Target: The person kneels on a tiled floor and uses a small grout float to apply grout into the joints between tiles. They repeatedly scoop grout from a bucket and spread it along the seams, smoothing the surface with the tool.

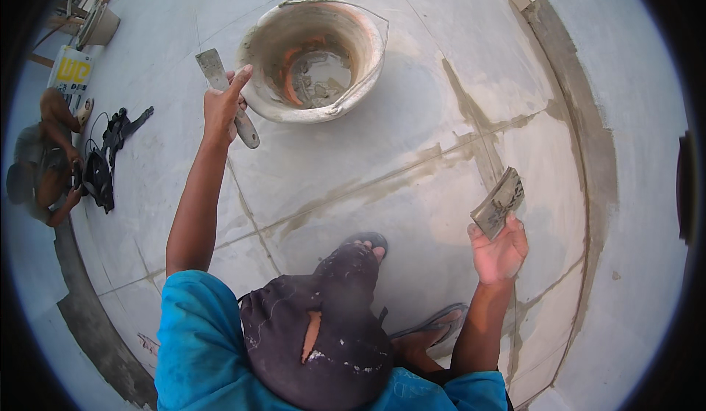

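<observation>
My left hand [223,111] is closed around a putty knife [245,130], its grey-smeared blade pointing up and away from me. That hand is just left of a white bucket [312,115], its fingertips close to the rim. Wet grey paste [323,80] lies in the bottom of the bucket, with orange showing on the inner wall. Over to the right, my right hand [501,252] pinches a flat, roughly rectangular grey-brown piece [498,204] streaked with dark paste. Its material I cannot make out. It is held above the tile joints.
Large grey floor tiles [368,157] have wet paste smeared along several joints [460,143]. A rough strip [581,109] runs along the right wall. At far left, a person [55,150] sits near a black strapped item [110,146], a yellow-and-white package [72,69] and another bucket [103,25].
</observation>
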A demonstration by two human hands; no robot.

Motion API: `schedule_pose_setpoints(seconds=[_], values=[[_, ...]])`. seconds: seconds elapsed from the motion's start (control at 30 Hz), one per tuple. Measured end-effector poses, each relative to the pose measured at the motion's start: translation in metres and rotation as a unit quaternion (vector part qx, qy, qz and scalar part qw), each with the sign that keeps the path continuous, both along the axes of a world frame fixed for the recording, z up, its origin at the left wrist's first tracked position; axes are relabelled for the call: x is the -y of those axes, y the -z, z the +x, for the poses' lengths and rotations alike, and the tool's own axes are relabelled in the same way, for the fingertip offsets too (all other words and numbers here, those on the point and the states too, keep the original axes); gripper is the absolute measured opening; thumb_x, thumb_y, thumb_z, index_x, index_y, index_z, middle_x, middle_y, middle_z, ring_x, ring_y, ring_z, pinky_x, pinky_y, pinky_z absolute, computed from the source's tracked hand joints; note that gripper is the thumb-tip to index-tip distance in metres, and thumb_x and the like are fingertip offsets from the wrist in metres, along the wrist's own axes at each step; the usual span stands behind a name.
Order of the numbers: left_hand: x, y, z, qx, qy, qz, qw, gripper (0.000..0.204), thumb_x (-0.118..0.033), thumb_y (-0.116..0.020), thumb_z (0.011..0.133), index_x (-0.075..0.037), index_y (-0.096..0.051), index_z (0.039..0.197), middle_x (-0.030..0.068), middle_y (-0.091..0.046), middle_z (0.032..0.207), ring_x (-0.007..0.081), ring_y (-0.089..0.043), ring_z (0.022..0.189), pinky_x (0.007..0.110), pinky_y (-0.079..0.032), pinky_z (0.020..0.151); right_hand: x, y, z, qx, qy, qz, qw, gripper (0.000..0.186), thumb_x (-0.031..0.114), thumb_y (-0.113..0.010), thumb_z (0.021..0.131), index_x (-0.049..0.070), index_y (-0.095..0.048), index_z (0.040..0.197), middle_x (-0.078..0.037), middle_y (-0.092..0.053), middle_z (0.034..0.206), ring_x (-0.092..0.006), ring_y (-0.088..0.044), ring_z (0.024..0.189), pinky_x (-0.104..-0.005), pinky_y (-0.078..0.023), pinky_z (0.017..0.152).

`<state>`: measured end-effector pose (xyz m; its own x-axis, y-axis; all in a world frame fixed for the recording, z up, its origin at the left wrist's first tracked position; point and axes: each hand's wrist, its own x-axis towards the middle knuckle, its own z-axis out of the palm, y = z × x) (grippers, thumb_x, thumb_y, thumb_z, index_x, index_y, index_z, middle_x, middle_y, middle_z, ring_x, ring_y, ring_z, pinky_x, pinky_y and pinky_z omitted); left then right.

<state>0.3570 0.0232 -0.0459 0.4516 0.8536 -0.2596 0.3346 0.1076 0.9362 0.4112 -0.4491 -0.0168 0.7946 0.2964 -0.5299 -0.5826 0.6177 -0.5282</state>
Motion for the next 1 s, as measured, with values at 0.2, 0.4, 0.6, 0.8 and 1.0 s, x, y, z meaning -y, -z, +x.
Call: schedule_pose_setpoints(seconds=[0.2, 0.4, 0.6, 0.8, 1.0], values=[[-0.001, 0.029, -0.005, -0.004, 0.040, -0.096, 0.995, 0.046, -0.019, -0.077, 0.075, 0.009, -0.057, 0.107, 0.0056, -0.058, 0.080, 0.0135, -0.054, 0.064, 0.028, -0.044, 0.059, -0.004, 0.001, -0.004, 0.006, 0.017, -0.017, 1.000, 0.035, 0.020, -0.055, 0.090, 0.012, -0.054, 0.124, -0.001, -0.063, 0.116, -0.0163, -0.058, 0.102, -0.0374, -0.042, 0.073], [0.052, 0.030, 0.007, 0.138, 0.014, -0.025, 0.990, 0.033, -0.005, -0.067, 0.076, 0.008, -0.058, 0.105, 0.0124, -0.064, 0.093, 0.0197, -0.064, 0.081, 0.032, -0.052, 0.071, 0.004, 0.002, -0.005, 0.014, 0.019, -0.054, 0.998, 0.034, 0.019, -0.053, 0.092, 0.011, -0.053, 0.124, -0.002, -0.062, 0.118, -0.0174, -0.059, 0.103, -0.0374, -0.044, 0.076], [0.100, 0.002, 0.001, 0.087, 0.127, 0.094, 0.984, 0.034, -0.007, -0.070, 0.078, 0.005, -0.058, 0.108, 0.0098, -0.064, 0.096, 0.0171, -0.062, 0.084, 0.033, -0.051, 0.077, -0.039, -0.002, -0.005, 0.027, 0.012, -0.087, 0.996, 0.036, 0.013, -0.054, 0.092, 0.003, -0.051, 0.126, -0.008, -0.059, 0.122, -0.0211, -0.056, 0.114, -0.0421, -0.046, 0.095], [0.136, -0.016, -0.005, 0.039, 0.179, 0.120, 0.976, 0.038, -0.008, -0.071, 0.080, 0.004, -0.058, 0.114, 0.0076, -0.062, 0.098, 0.0158, -0.060, 0.088, 0.031, -0.048, 0.081, -0.120, 0.028, 0.010, 0.020, -0.088, -0.084, 0.992, 0.035, 0.014, -0.059, 0.089, 0.000, -0.054, 0.121, -0.008, -0.061, 0.111, -0.0163, -0.058, 0.100, -0.0345, -0.048, 0.086], [0.159, -0.002, -0.007, 0.000, 0.211, 0.201, 0.957, 0.031, -0.013, -0.074, 0.083, 0.004, -0.061, 0.105, 0.0101, -0.065, 0.093, 0.0155, -0.062, 0.084, 0.032, -0.049, 0.080, -0.239, 0.081, 0.059, 0.079, -0.124, -0.242, 0.959, 0.018, 0.012, -0.064, 0.081, -0.002, -0.067, 0.092, -0.013, -0.067, 0.081, -0.0214, -0.065, 0.075, -0.0334, -0.052, 0.069]])
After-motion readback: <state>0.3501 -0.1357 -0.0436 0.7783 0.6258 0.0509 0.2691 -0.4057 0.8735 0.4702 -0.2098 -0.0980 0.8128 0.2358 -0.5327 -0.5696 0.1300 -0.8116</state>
